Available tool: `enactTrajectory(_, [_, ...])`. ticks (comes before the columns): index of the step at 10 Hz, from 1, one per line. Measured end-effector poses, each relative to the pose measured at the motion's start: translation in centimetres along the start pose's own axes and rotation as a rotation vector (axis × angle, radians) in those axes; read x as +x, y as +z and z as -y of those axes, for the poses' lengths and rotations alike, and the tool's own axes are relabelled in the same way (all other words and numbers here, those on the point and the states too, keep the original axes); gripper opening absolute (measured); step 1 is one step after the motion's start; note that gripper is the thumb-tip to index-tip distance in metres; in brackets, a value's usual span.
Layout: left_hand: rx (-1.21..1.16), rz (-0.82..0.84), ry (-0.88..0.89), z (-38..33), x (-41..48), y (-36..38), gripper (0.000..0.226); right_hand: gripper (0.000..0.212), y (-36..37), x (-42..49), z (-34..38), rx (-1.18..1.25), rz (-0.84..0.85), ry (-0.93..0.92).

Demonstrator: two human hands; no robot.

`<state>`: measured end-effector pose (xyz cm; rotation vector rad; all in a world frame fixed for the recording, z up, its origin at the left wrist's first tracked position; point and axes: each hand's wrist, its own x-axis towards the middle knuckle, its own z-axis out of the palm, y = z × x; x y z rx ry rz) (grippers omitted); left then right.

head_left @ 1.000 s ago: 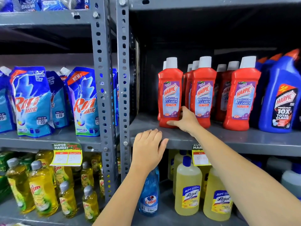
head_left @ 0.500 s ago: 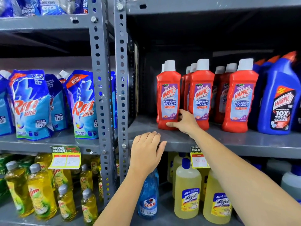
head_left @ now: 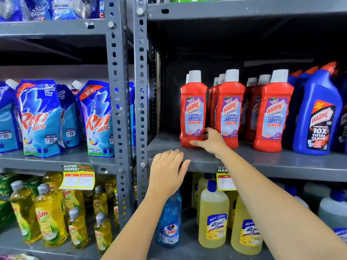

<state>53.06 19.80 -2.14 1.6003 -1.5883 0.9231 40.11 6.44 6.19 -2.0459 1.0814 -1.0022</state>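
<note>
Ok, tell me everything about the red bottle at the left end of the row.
The red bottle looks like glossy plastic, with a flat-fronted body, a white cap and a purple label reading Harpic Bathroom Cleaner. It stands upright and capped near the front of the grey metal shelf, leftmost in its row. The right hand grips its base, thumb across the front.

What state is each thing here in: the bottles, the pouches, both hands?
Leftmost red bottle: upright, capped, gripped at its base.
Right hand: grips the leftmost red bottle low down.
Left hand: fingers relaxed, rests on the shelf edge, holds nothing.
Other red bottles: upright, capped, untouched.
Blue bottle: upright, capped.
Pouches: standing, capped.
</note>
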Motion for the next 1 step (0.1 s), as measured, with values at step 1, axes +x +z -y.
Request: enactTrajectory(1, [0.010,0.022,0.050,-0.07,0.73,-0.07,0.043,0.074,-0.78,-0.74,0.11,0.009,-0.042,-0.008])
